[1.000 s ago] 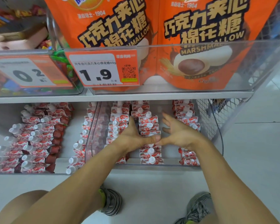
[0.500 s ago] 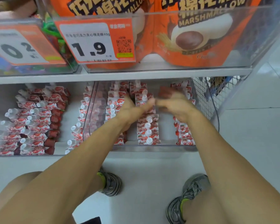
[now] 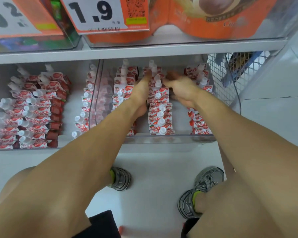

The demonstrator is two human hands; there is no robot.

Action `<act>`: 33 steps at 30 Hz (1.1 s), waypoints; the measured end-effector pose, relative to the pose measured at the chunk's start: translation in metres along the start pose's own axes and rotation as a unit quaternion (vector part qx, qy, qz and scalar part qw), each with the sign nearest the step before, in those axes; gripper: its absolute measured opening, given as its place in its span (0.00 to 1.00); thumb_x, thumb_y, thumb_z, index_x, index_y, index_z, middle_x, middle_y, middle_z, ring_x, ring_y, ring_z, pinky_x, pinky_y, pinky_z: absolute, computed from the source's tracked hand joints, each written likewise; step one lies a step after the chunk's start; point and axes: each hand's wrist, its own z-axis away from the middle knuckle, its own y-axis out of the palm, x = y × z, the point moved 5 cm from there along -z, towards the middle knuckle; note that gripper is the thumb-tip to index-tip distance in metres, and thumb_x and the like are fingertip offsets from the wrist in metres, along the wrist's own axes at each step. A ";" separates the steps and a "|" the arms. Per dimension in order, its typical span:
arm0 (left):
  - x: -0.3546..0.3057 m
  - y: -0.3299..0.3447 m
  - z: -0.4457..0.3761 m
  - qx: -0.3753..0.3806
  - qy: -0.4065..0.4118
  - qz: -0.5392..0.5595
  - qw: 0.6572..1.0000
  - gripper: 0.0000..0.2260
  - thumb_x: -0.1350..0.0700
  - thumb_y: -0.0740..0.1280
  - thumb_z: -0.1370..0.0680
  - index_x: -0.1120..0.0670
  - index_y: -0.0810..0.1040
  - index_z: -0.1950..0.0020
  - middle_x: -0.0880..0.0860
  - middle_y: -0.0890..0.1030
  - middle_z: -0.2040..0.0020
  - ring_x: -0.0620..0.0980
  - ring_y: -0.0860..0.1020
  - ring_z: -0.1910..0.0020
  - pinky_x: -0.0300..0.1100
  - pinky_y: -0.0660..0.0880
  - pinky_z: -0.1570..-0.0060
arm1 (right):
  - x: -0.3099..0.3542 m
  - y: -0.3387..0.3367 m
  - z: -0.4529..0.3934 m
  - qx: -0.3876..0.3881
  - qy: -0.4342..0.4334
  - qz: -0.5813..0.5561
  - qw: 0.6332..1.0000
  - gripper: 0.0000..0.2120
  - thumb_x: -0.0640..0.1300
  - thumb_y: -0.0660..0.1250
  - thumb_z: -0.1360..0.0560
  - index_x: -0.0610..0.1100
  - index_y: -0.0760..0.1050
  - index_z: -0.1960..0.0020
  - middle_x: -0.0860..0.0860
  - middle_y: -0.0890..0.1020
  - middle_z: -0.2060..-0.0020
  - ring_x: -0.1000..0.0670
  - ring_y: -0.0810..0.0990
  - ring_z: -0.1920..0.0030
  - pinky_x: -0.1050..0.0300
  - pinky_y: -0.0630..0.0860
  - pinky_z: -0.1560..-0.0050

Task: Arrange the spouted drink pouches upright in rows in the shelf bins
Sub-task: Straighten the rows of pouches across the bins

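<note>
Red-and-white pouches under orange bags and tags

Your drink pouches are white with red strawberry prints and red lettering, capped in translucent white; those in the left bin show dark red sides. Above them you see orange marshmallow bags and an orange price tag with a white panel, black digits and a yellow-green strip. The mesh basket is white wire. Your shoes are grey with lime-green collars.

White tiled floor; grey shelf board; wire mesh panel.
</note>
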 end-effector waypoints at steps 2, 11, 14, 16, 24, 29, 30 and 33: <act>0.000 -0.001 -0.009 -0.028 -0.011 0.018 0.999 0.46 0.31 0.73 0.38 0.53 0.66 0.27 0.59 0.82 0.42 0.59 0.83 0.48 0.56 0.79 0.45 | 0.004 -0.001 -0.003 -0.016 -0.013 0.012 1.000 0.25 0.38 0.67 0.22 0.42 0.66 0.26 0.50 0.76 0.34 0.47 0.78 0.37 0.45 0.74 0.32; -0.008 0.004 -0.005 -0.019 0.044 -0.169 0.984 0.46 0.26 0.62 0.34 0.42 0.51 0.22 0.51 0.66 0.25 0.54 0.69 0.29 0.56 0.65 0.30 | -0.001 0.001 -0.009 0.027 -0.010 0.039 0.999 0.29 0.27 0.61 0.25 0.51 0.72 0.31 0.51 0.82 0.42 0.49 0.80 0.38 0.49 0.75 0.33; -0.010 0.004 -0.006 -0.004 0.053 -0.184 0.981 0.43 0.27 0.63 0.32 0.42 0.55 0.22 0.50 0.69 0.27 0.53 0.72 0.32 0.55 0.68 0.31 | 0.002 0.000 -0.005 0.035 -0.031 0.053 0.997 0.26 0.29 0.64 0.24 0.51 0.71 0.31 0.53 0.82 0.43 0.52 0.79 0.39 0.53 0.75 0.34; -0.016 -0.001 -0.005 0.011 0.056 -0.215 0.975 0.46 0.25 0.66 0.37 0.44 0.61 0.24 0.49 0.73 0.31 0.51 0.75 0.35 0.51 0.72 0.35 | 0.002 -0.006 -0.003 0.035 -0.023 0.030 0.999 0.23 0.30 0.67 0.25 0.53 0.74 0.38 0.56 0.83 0.46 0.50 0.81 0.39 0.47 0.75 0.33; -0.045 -0.010 -0.012 0.113 0.059 -0.343 0.931 0.41 0.45 0.77 0.32 0.52 0.62 0.25 0.49 0.69 0.27 0.49 0.64 0.27 0.39 0.61 0.33 | 0.011 -0.012 0.002 0.123 -0.002 0.031 0.992 0.34 0.23 0.71 0.30 0.52 0.67 0.34 0.62 0.79 0.46 0.62 0.82 0.50 0.53 0.81 0.44; -0.047 -0.008 -0.008 0.159 0.028 -0.290 0.943 0.43 0.41 0.80 0.39 0.47 0.67 0.28 0.45 0.74 0.31 0.45 0.70 0.32 0.51 0.65 0.29 | 0.015 -0.016 -0.012 0.126 -0.004 0.091 0.988 0.53 0.42 0.84 0.40 0.47 0.61 0.22 0.50 0.69 0.26 0.49 0.68 0.26 0.44 0.79 0.39; -0.047 -0.008 -0.009 0.164 0.029 -0.287 0.943 0.39 0.43 0.79 0.36 0.47 0.68 0.29 0.45 0.75 0.32 0.44 0.71 0.32 0.51 0.66 0.30 | 0.013 -0.017 -0.014 0.125 0.002 0.094 0.988 0.57 0.46 0.86 0.44 0.47 0.61 0.22 0.49 0.70 0.26 0.48 0.68 0.26 0.45 0.80 0.41; -0.044 -0.009 -0.010 0.190 0.007 -0.261 0.946 0.29 0.53 0.74 0.27 0.48 0.67 0.29 0.45 0.77 0.34 0.45 0.71 0.32 0.53 0.65 0.30 | 0.008 -0.016 -0.016 0.107 -0.005 0.092 0.990 0.63 0.52 0.88 0.51 0.48 0.60 0.22 0.49 0.71 0.27 0.49 0.68 0.26 0.46 0.81 0.43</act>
